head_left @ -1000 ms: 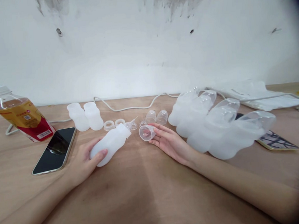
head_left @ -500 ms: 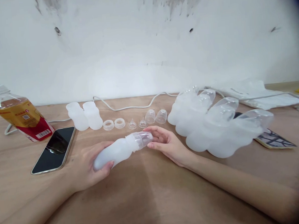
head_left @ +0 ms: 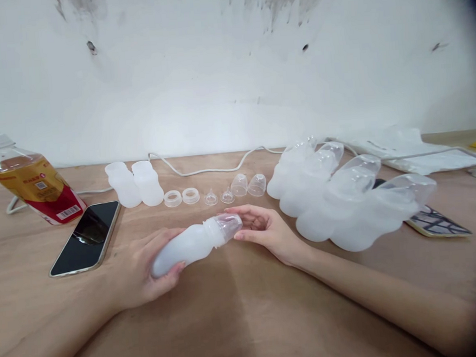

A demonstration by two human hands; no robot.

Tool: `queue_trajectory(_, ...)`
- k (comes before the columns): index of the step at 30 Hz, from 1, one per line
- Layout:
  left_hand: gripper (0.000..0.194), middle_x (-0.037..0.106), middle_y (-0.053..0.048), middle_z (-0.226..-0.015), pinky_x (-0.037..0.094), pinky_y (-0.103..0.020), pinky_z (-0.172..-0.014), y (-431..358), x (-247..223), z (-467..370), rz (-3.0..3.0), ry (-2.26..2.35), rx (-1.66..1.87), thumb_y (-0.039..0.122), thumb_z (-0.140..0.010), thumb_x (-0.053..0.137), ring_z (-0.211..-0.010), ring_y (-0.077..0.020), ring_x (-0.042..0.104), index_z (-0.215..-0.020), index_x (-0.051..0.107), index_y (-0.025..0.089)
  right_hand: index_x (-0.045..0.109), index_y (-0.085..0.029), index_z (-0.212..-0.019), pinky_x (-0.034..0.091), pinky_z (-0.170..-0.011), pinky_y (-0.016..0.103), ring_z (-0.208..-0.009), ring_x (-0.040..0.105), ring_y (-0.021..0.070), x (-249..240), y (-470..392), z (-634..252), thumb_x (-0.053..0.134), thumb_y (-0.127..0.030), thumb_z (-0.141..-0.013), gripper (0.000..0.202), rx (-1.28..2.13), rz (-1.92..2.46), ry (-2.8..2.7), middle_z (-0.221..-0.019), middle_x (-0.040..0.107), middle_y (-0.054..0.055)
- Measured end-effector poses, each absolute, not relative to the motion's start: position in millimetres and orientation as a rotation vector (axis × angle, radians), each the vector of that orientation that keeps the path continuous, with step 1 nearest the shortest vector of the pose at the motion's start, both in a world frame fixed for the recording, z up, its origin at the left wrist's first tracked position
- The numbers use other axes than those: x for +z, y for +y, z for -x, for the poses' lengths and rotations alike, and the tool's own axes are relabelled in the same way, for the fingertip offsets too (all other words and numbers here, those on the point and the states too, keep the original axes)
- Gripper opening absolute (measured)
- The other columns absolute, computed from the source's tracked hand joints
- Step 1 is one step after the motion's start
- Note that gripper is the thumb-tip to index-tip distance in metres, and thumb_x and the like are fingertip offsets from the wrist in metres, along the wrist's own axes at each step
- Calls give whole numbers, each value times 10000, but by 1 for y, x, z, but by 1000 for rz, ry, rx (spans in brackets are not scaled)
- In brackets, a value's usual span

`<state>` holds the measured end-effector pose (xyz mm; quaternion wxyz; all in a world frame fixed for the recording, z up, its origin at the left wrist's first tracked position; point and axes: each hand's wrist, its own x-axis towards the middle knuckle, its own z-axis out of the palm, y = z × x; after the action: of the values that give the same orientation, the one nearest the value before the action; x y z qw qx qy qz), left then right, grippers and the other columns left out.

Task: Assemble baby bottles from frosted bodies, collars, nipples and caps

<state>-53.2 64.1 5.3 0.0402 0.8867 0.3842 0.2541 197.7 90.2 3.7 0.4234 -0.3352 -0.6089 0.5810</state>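
My left hand (head_left: 156, 266) is wrapped round the base of a frosted white baby bottle (head_left: 186, 248), which lies tilted with its clear cap (head_left: 229, 226) pointing right. At the cap's tip is my right hand (head_left: 266, 228), fingers curled behind it and thumb in front, in a loose grip. Just beyond the bottle stand two clear nipples (head_left: 210, 198) and two clear dome caps (head_left: 248, 185). Farther left lie two white collar rings (head_left: 181, 197), beside two open frosted bottle bodies (head_left: 135, 184).
Several capped baby bottles (head_left: 337, 204) stand in a cluster on the right, with a patterned flat object (head_left: 439, 221) behind them. On the left are a phone (head_left: 85, 238) and a drink bottle (head_left: 37, 184). A white cable (head_left: 205, 172) runs along the wall, near a white plastic bag (head_left: 403, 150).
The baby bottle has shifted slightly and tilted up a little at its cap end. Both hands stay at the bottle; the other things have not moved.
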Motion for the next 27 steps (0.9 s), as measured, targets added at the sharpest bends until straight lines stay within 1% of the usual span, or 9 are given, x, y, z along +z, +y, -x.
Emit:
queue_trajectory(2,394,620,-25,-1004,496,-236,-652,63,6,54,-2720,1166,771,282,-760,477,-784,-177,630,-1142,386,255,598,-223,-989,467,-862,335,-933,599,155,4,89,-198,690,-151,-621,386,1460,832,-1532,-1008,647,21)
queue_trajectory(5,404,615,-33,-1026,498,-237,-645,61,6,54,-2731,1138,767,280,-756,475,-812,-188,629,-1149,382,256,605,-217,-962,482,-840,335,-914,608,160,5,87,-198,702,-136,-596,387,1475,832,-1550,-985,655,22)
queue_trajectory(10,374,618,-38,-1005,494,-242,-640,59,6,50,-2719,1175,754,316,-772,453,-813,-196,626,-1138,413,251,609,-211,-928,490,-831,352,-916,608,174,8,86,-197,714,-137,-571,380,1446,852,-1564,-1003,648,33)
queue_trajectory(15,344,608,-37,-995,485,-262,-650,57,4,46,-2701,1218,767,338,-796,416,-796,-187,614,-1130,401,255,593,-210,-957,491,-837,362,-931,602,182,1,88,-196,712,-170,-587,390,1398,834,-1619,-1019,637,43)
queue_trajectory(18,328,602,-32,-978,482,-270,-641,58,4,46,-2667,1210,778,320,-795,423,-782,-183,607,-1116,395,262,579,-222,-994,499,-817,351,-926,600,178,6,88,-197,690,-199,-627,384,1285,823,-1714,-1028,630,35)
queue_trajectory(21,432,556,-66,-1068,481,-315,-706,60,4,47,-2598,1172,842,338,-776,455,-883,-218,576,-1180,332,247,561,-241,-1045,496,-799,318,-953,577,172,38,83,-199,652,-243,-682,375,962,801,-1961,-1071,605,20)
queue_trajectory(22,495,518,-90,-1126,481,-334,-723,61,4,47,-2578,1152,870,347,-769,468,-935,-236,552,-1218,290,235,561,-244,-1055,490,-795,312,-951,572,174,55,81,-201,640,-254,-696,367,792,828,-2069,-1065,605,15)
queue_trajectory(24,583,439,-132,-1200,487,-351,-722,63,3,48,-2552,1119,915,344,-764,479,-996,-256,509,-1269,220,208,588,-248,-1017,491,-733,303,-864,587,174,90,76,-208,641,-301,-693,333,390,887,-2215,-1012,621,3)
queue_trajectory(27,526,418,-140,-1180,486,-353,-725,63,3,49,-2583,1132,944,284,-798,449,-996,-238,495,-1266,230,187,603,-265,-1001,471,-648,314,-703,590,165,129,73,-224,622,-365,-696,321,-33,1089,-2239,-859,638,-3)
